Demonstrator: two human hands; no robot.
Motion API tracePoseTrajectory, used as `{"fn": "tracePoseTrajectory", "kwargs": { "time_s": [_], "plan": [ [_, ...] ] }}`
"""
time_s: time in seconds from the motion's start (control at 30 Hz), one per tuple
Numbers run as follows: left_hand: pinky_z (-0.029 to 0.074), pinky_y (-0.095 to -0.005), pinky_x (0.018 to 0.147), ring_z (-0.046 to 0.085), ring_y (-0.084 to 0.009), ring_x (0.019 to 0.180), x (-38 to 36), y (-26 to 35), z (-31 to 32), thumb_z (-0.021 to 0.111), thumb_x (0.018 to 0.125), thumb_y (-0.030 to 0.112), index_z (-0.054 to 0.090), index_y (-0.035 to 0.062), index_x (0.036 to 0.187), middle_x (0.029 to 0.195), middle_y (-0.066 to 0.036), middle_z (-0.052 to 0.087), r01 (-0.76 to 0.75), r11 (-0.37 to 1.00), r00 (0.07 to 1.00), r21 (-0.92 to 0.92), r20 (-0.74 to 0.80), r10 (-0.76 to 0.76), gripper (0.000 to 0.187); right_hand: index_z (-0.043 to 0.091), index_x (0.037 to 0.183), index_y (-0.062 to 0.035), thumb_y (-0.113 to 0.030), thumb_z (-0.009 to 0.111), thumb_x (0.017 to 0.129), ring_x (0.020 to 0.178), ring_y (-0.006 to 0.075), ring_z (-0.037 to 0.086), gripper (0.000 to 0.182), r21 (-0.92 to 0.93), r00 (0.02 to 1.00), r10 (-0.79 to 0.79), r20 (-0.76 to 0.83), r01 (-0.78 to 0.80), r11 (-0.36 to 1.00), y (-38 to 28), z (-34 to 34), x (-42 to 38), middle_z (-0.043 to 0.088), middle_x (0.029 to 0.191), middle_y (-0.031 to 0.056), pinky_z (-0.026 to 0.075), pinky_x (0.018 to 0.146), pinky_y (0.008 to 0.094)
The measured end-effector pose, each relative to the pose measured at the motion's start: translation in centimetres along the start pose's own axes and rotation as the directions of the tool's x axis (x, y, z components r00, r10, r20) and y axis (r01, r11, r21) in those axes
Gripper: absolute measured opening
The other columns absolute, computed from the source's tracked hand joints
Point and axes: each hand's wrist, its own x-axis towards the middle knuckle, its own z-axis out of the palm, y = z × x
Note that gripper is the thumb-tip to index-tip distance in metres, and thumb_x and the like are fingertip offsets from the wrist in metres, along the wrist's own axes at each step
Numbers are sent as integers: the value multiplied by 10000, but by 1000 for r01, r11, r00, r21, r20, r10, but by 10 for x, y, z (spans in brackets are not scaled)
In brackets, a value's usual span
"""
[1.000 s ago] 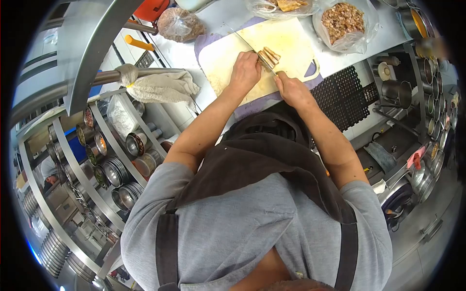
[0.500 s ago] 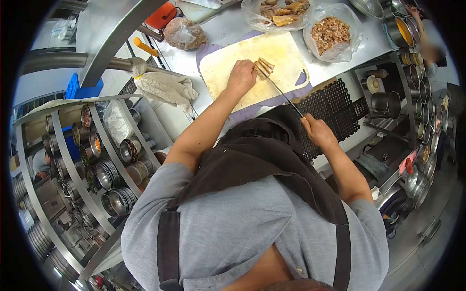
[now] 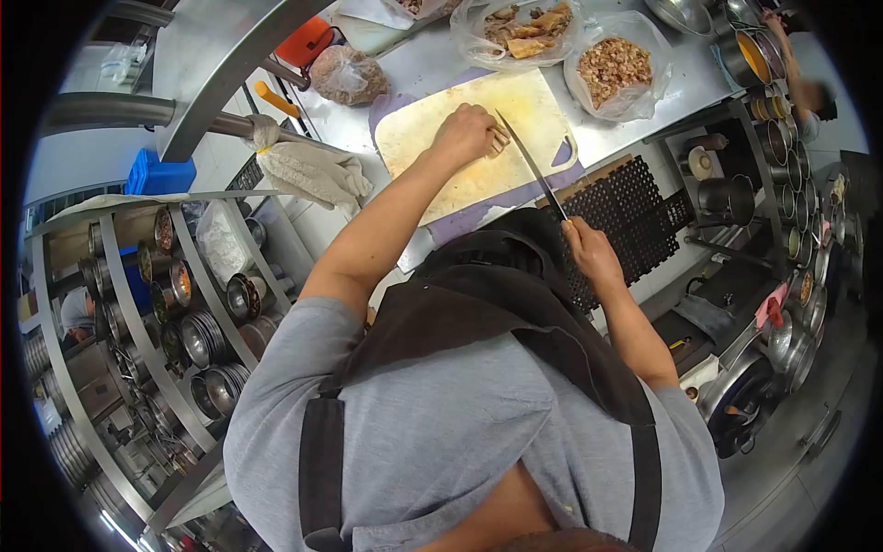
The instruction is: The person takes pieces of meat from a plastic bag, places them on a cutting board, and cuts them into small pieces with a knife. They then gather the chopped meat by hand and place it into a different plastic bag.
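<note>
Food strips [image 3: 499,141], pale with brown edges, lie bunched near the middle of the cutting board [image 3: 417,138], partly covered by the left hand [image 3: 466,132]. That hand grasps them from the left, knuckles bent; its fingertips are hidden, so how firmly they press cannot be told. The right hand [image 3: 593,250], past the board's near right edge, is clenched around the handle of a long kitchen knife [image 3: 534,172]. The knife slants across that edge, its tip over the board just right of the strips; whether the blade touches the board's surface cannot be told.

A purple cloth [image 3: 460,222] shows under the board on several sides. Just beyond the board's far edge stands an open plastic bag of large browned pieces [image 3: 526,46], and off its far right corner another open bag, of small diced food [image 3: 614,74]. A tied bag of brown crumbly food [image 3: 348,76] sits off the far left corner. Left of the board hangs a knotted towel [image 3: 313,172]; to its right, lower down, is a black perforated mat [image 3: 627,213].
</note>
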Motion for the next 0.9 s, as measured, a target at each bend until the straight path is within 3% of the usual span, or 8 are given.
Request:
{"fn": "tracePoseTrajectory", "kwargs": {
  "time_s": [0.13,0.2,0.33,0.4,0.5,0.63,0.7,0.9],
  "plan": [
    [488,-420,886,597,-326,960,14,6,7,589,835,159,716,62,904,946,-134,663,40,998,998,46,45,-42,174,593,1047,-33,-333,467,1025,694,448,612,326,3,999,25,-20,-25,1000,6,4,-3,603,694,237,446,615,493],
    [490,-421,882,591,-323,972,22,8,10,587,838,167,719,67,907,945,-132,663,69,997,996,36,47,-71,179,587,1028,-26,-342,456,1024,884,491,590,341,60,988,142,63,-145,988,4,2,-4,637,861,288,446,725,570],
    [493,-430,871,595,-329,967,33,8,9,573,854,180,714,58,916,947,-127,665,135,989,978,67,153,-144,196,589,1029,-26,-341,460,1023,889,487,594,340,70,984,167,64,-171,983,13,10,-6,639,866,286,451,731,561],
    [494,-432,868,597,-332,963,32,6,9,569,860,183,712,55,922,939,-126,666,126,991,973,51,189,-133,202,614,980,-15,-342,455,1034,524,275,604,367,51,997,-7,-81,11,999,18,14,-6,581,605,163,449,547,418],
    [492,-434,865,604,-341,945,24,-5,6,569,869,187,707,43,906,911,-130,669,-10,1000,973,-13,230,13,203,616,969,-16,-340,456,1035,538,265,608,368,91,997,72,-20,-70,993,13,7,-9,574,597,152,452,553,408],
    [493,-435,853,606,-346,916,7,-11,5,603,838,171,707,37,888,890,-133,671,73,992,996,-99,-43,-77,177,613,978,-19,-340,458,1035,542,252,605,362,53,999,50,3,-50,997,3,0,-7,569,590,144,453,558,400],
    [493,-436,847,606,-346,906,-1,-11,4,616,824,162,709,39,885,889,-128,672,78,988,984,-130,-147,-97,166,593,1040,-42,-339,456,1026,887,482,596,327,29,988,94,119,-98,995,-3,-5,-2,638,856,275,450,727,557],
    [497,-407,840,596,-314,915,-9,3,6,637,802,145,720,61,868,884,-95,666,45,999,996,27,-72,-43,135,576,1027,-40,-351,430,1034,885,500,581,344,-65,988,34,149,-24,998,-7,-12,9,636,860,287,433,722,577]
  ]
}}
